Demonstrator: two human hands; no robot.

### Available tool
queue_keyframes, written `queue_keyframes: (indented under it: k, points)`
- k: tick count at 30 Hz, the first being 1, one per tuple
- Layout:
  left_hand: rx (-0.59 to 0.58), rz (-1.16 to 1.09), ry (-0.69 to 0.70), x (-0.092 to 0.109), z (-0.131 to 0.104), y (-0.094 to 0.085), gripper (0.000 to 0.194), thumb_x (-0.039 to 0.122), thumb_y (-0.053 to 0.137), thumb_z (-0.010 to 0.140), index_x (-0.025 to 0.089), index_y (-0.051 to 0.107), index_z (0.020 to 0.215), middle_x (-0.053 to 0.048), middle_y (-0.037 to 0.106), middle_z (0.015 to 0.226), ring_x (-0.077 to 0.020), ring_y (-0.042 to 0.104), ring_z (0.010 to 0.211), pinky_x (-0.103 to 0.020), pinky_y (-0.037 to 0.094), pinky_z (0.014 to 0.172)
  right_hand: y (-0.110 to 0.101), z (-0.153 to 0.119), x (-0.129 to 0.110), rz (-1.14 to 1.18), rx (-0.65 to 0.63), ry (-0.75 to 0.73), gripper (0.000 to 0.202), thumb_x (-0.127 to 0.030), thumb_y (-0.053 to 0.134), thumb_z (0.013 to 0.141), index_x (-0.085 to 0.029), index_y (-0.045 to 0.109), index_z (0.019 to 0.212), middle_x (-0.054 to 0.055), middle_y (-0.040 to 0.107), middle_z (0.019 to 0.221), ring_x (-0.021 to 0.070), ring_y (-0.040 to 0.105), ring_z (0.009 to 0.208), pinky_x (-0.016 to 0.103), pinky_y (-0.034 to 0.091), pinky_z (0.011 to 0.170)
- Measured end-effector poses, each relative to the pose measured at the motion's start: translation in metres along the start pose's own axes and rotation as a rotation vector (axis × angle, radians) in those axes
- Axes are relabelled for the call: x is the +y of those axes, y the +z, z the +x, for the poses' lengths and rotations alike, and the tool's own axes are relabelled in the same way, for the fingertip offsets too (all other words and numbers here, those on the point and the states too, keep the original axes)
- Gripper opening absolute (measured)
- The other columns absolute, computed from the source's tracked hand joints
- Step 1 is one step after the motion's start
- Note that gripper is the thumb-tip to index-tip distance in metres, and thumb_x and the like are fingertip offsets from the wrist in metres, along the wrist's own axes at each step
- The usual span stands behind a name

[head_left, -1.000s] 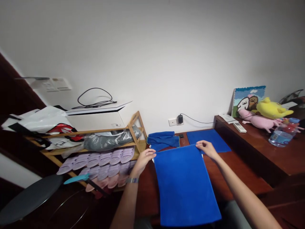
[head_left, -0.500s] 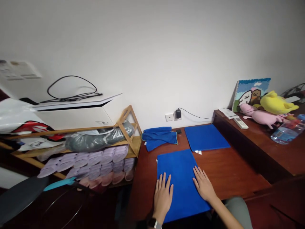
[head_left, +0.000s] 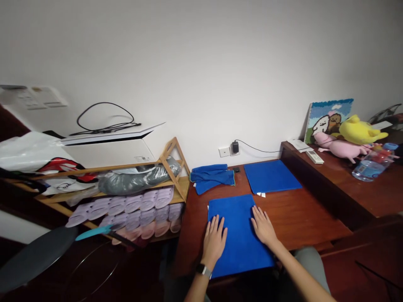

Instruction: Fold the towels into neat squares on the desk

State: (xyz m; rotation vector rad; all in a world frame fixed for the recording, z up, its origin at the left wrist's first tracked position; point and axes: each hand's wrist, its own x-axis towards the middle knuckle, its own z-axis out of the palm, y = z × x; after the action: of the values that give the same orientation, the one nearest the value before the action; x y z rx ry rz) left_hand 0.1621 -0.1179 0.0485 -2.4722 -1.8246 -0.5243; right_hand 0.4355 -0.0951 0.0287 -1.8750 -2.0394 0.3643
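A blue cloth lies flat on the brown desk, reaching its front edge. My left hand rests on the cloth's left side, fingers apart and pointing away from me. On its right edge lies my right hand, palm down with fingers spread. Neither hand holds anything. Behind, towards the right, a second blue cloth is laid flat, with small white tags at its near edge. A crumpled blue cloth sits at the back left of the desk by the wall.
A wooden rack with slippers and a white box stands left. On the raised right surface are a remote, plush toys, a picture and a bottle. A charger is plugged into the wall.
Both hands have moved slightly away from me along the cloth and stay flat on it. The view has shifted a little, showing more of the left wrist and its watch.
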Motion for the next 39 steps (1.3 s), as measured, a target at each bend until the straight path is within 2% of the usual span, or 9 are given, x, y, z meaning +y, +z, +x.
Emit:
queue_keyframes:
  k: [5, 10, 16, 21, 24, 26, 29, 35, 39]
  points:
    - [-0.077, -0.053, 0.063, 0.021, 0.069, 0.021, 0.051, 0.037, 0.036, 0.108, 0.027, 0.046, 0.158, -0.008, 0.041, 0.167, -0.0263, 0.034, 0.156, -0.049, 0.028, 0.128, -0.009, 0.067, -0.012, -0.053, -0.11, 0.035, 0.065, -0.042, 0.023, 0.107, -0.014, 0.026, 0.166, 0.009, 0.023, 0.173, 0.0234, 0.018, 0.161, 0.045, 0.013, 0.131]
    - [-0.133, -0.044, 0.01, 0.011, 0.106, 0.049, 0.054, 0.042, 0.038, 0.107, 0.031, 0.042, 0.16, -0.007, 0.036, 0.17, -0.0289, 0.031, 0.157, -0.054, 0.026, 0.128, 0.004, 0.099, -0.013, -0.122, -0.131, 0.052, 0.066, -0.042, 0.02, 0.107, -0.014, 0.023, 0.167, 0.007, 0.02, 0.173, 0.023, 0.012, 0.162, 0.046, 0.006, 0.131]
    - [-0.138, 0.001, -0.015, 0.001, 0.118, 0.054, 0.054, 0.039, 0.039, 0.106, 0.03, 0.043, 0.159, -0.008, 0.038, 0.169, -0.0288, 0.034, 0.156, -0.054, 0.027, 0.128, 0.009, 0.115, -0.013, -0.135, -0.099, 0.047, 0.065, -0.041, 0.02, 0.106, -0.017, 0.023, 0.167, 0.005, 0.021, 0.173, 0.0229, 0.013, 0.162, 0.045, 0.006, 0.131]
    - [-0.036, 0.01, 0.084, 0.032, 0.134, 0.069, 0.054, 0.036, 0.033, 0.108, 0.025, 0.041, 0.161, -0.007, 0.04, 0.168, -0.0242, 0.032, 0.157, -0.049, 0.025, 0.13, 0.016, 0.112, -0.014, -0.155, -0.061, 0.034, 0.066, -0.038, 0.017, 0.106, -0.012, 0.022, 0.166, 0.005, 0.019, 0.174, 0.0215, 0.012, 0.162, 0.044, 0.007, 0.131]
    - [-0.064, -0.027, 0.099, 0.053, 0.149, 0.082, 0.055, 0.041, 0.028, 0.109, 0.026, 0.039, 0.161, -0.005, 0.039, 0.169, -0.0229, 0.03, 0.157, -0.048, 0.025, 0.13, 0.019, 0.111, -0.011, -0.168, -0.108, 0.031, 0.066, -0.037, 0.017, 0.105, -0.013, 0.023, 0.166, 0.005, 0.018, 0.174, 0.0215, 0.011, 0.162, 0.043, 0.007, 0.131]
    - [-0.105, -0.046, 0.077, 0.052, 0.155, 0.087, 0.057, 0.046, 0.026, 0.11, 0.027, 0.039, 0.161, -0.005, 0.038, 0.169, -0.0229, 0.031, 0.157, -0.048, 0.026, 0.129, 0.021, 0.112, -0.009, -0.17, -0.114, 0.039, 0.066, -0.038, 0.015, 0.105, -0.013, 0.022, 0.166, 0.005, 0.018, 0.174, 0.0212, 0.011, 0.162, 0.043, 0.007, 0.131]
    - [-0.137, -0.014, 0.002, 0.016, 0.15, 0.083, 0.06, 0.05, 0.026, 0.109, 0.027, 0.036, 0.163, -0.005, 0.035, 0.17, -0.0241, 0.029, 0.158, -0.049, 0.024, 0.13, 0.023, 0.113, -0.008, -0.16, -0.101, 0.051, 0.068, -0.042, 0.012, 0.106, -0.013, 0.019, 0.167, 0.004, 0.018, 0.174, 0.0203, 0.011, 0.162, 0.042, 0.006, 0.131]
    - [-0.124, 0.104, -0.22, -0.096, 0.12, 0.059, 0.064, 0.049, 0.026, 0.108, 0.018, 0.033, 0.164, -0.011, 0.032, 0.17, -0.0273, 0.029, 0.158, -0.047, 0.028, 0.128, 0.025, 0.114, -0.008, -0.152, -0.118, 0.069, 0.068, -0.045, 0.012, 0.106, -0.015, 0.017, 0.167, 0.002, 0.017, 0.174, 0.0196, 0.011, 0.162, 0.042, 0.005, 0.131]
    - [-0.097, 0.108, -0.22, -0.112, 0.115, 0.063, 0.066, 0.049, 0.026, 0.108, 0.013, 0.032, 0.164, -0.014, 0.033, 0.17, -0.027, 0.031, 0.157, -0.046, 0.028, 0.128, 0.021, 0.117, -0.012, -0.166, -0.152, 0.093, 0.068, -0.043, 0.013, 0.105, -0.015, 0.016, 0.167, 0.001, 0.016, 0.174, 0.0199, 0.011, 0.162, 0.042, 0.006, 0.131]
